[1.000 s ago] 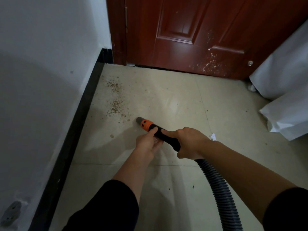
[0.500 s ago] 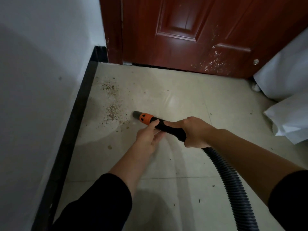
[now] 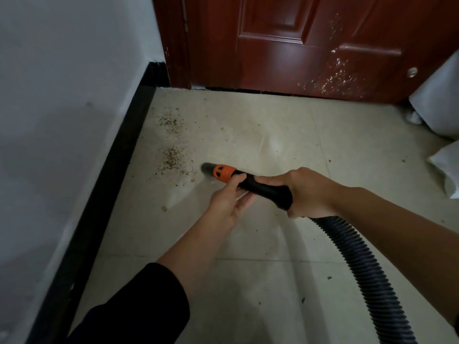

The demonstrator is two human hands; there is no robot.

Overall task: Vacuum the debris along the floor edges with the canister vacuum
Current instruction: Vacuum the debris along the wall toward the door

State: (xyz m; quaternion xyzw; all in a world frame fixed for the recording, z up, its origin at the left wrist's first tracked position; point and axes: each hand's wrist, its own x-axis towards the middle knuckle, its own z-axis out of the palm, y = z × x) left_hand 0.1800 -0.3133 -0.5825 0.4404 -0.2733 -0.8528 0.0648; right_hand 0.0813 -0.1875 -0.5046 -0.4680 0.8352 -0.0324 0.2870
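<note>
Right hand (image 3: 308, 192) wrapped round the vacuum nozzle (image 3: 268, 191) — left hand (image 3: 228, 199) pinching it nearer the tip.
Tip close to the floor (image 3: 273, 294), just right of the debris (image 3: 171, 157) beside the left baseboard (image 3: 106, 175).

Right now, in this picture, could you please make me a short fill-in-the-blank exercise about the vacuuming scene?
1. The collar on the wand is ____.
2. The right hand grips the wand, and a ribbed ____ trails behind it.
3. The debris lies near the black baseboard on the person's ____ side.
4. The door ahead is ____.
Missing words: orange; hose; left; closed.
</note>
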